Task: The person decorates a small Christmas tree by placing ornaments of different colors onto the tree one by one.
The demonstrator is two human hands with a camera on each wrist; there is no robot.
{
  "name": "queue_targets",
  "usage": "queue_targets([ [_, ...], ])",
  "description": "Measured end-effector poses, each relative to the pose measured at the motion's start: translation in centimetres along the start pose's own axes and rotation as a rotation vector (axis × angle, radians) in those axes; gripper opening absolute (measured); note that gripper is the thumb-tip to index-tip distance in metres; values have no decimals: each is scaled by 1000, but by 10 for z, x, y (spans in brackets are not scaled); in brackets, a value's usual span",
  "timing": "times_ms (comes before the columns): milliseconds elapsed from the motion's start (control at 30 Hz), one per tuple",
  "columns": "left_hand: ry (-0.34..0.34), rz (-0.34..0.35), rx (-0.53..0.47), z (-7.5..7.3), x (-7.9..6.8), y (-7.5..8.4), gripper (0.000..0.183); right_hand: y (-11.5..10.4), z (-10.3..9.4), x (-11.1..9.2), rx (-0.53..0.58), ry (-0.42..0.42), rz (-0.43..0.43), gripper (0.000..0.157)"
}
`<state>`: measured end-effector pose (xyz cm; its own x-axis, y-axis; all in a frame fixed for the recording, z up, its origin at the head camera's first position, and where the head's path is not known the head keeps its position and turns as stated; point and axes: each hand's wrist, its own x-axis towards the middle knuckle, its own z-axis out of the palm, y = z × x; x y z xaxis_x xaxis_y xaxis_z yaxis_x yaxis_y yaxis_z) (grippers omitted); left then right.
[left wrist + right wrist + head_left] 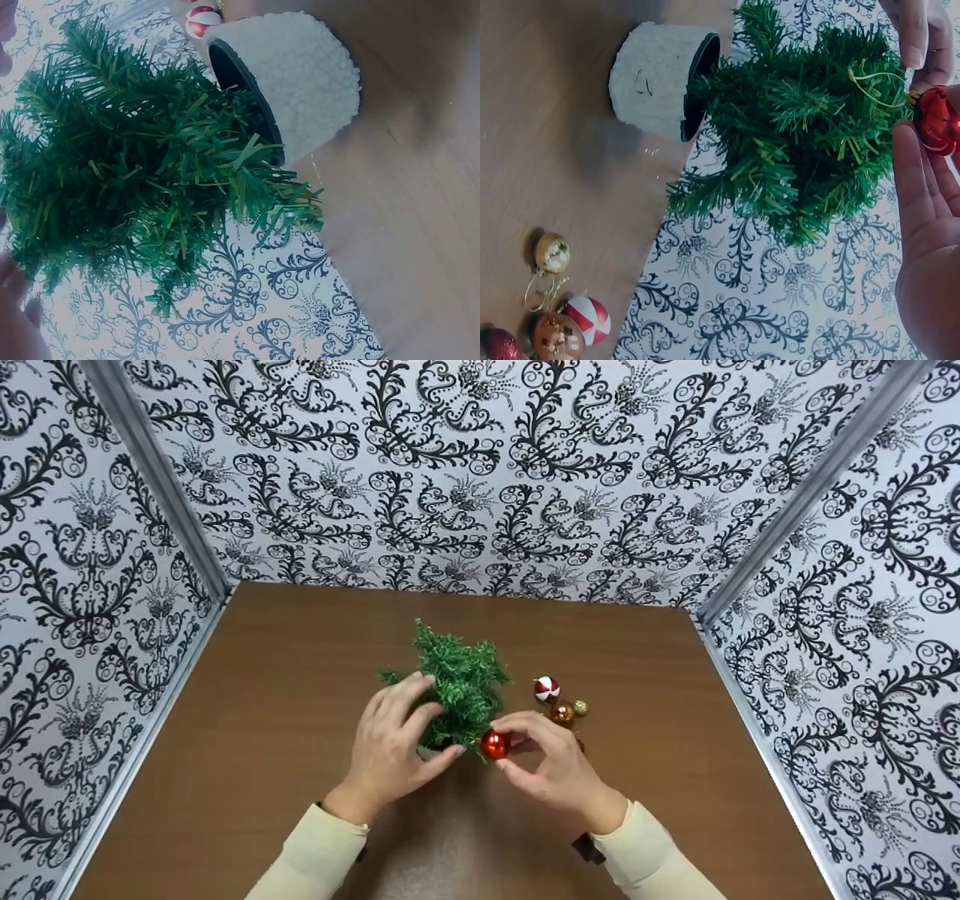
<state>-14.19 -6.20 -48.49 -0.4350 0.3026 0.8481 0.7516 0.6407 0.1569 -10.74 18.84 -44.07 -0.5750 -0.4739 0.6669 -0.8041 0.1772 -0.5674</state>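
A small artificial Christmas tree (pixel 469 682) stands upright on the table in a white fuzzy pot (pixel 307 82). My right hand (pixel 559 765) pinches a shiny red bauble (pixel 494 745) between thumb and fingers, beside the tree's front right side. From the bauble's gold cap a gold string loop (pixel 874 90) reaches toward the branches and overlaps them in the right wrist view. On the tree's left my left hand (pixel 390 739) has its fingers spread loosely around the foliage, fingertips at the branches, thumb pointing toward the bauble.
Right of the tree lie a red-and-white striped bauble (pixel 547 688), a copper bauble (pixel 562 712) and a small gold bauble (pixel 580 707). A dark red glittery bauble (pixel 502 345) lies near them. Patterned walls (pixel 465 472) enclose the brown table (pixel 300 637) on the back and sides.
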Motion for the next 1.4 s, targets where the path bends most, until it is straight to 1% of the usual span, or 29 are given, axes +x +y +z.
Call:
queue_targets([
  [67, 10, 46, 2, 1, 0, 1, 46, 1, 1, -1, 23, 5, 22, 45],
  [167, 9, 79, 6, 4, -1, 2, 38, 1, 3, -1, 47, 12, 53, 45],
  [267, 2, 80, 5, 5, -1, 4, 33, 1, 5, -1, 67, 16, 63, 46],
  [400, -10, 73, 18, 7, -2, 7, 28, 2, 9, 0, 69, 10, 38, 46],
  [500, -15, 68, 15, 10, -3, 9, 19, 3, 12, 1, 64, 10, 19, 46],
  [600, -4, 56, -12, 11, -3, 11, 11, 5, 15, -1, 54, 24, 8, 47],
  [667, 9, 36, -25, 10, -2, 11, 8, 7, 16, -2, 25, 37, 8, 47],
  [767, 41, 9, -45, 8, 1, 11, 7, 22, 21, -11, -66, 50, 12, 47],
  [900, 69, -9, -56, 5, 8, 10, 6, 41, 27, -24, -201, 42, 36, 46],
  [1033, 65, -28, -53, 4, 14, 9, 8, 40, 30, -24, -264, 34, 63, 46],
  [1100, 54, -35, -48, 3, 17, 10, 9, 38, 31, -22, -279, 48, 68, 46],
  [1200, 36, -43, -52, 2, 20, 10, 10, 34, 35, -17, -320, 92, 57, 43],
  [1333, 16, -60, -80, 1, 23, 9, 11, 29, 41, -8, -385, 166, 21, 34],
  [1400, 6, -73, -96, 1, 25, 8, 11, 28, 43, -3, -406, 182, 4, 30],
])
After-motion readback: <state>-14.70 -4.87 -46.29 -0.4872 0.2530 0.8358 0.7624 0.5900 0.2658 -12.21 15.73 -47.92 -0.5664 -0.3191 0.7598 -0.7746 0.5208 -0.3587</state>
